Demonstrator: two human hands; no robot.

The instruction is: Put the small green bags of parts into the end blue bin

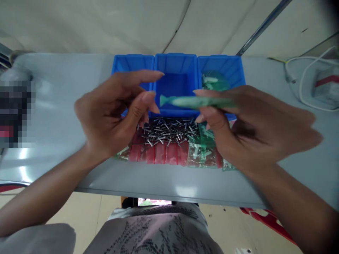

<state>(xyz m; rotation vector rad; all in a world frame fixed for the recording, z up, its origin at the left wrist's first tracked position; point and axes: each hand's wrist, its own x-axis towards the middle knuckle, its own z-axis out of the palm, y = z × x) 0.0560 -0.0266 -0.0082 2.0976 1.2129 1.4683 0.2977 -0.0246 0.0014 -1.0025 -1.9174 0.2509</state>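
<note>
My right hand (238, 120) pinches a narrow, rolled-up green plastic bag (182, 102) between thumb and fingers. The bag lies almost level, its flattened free end pointing left. My left hand (119, 102) hovers just beyond that end, thumb and index finger apart, with nothing visible between them. Below both hands, a red bin (159, 154) holds a heap of small metal rivets (169, 131). Green clear bags with white pieces inside (202, 153) lie over its right side, partly hidden by my right hand.
Three blue bins stand behind: the left (134, 58), the middle (176, 58), and the right (239, 70) with green bags (214, 81) inside. They rest on a grey table (58, 141). A white cable (302, 84) lies at the right; a red stool (272, 222) shows below.
</note>
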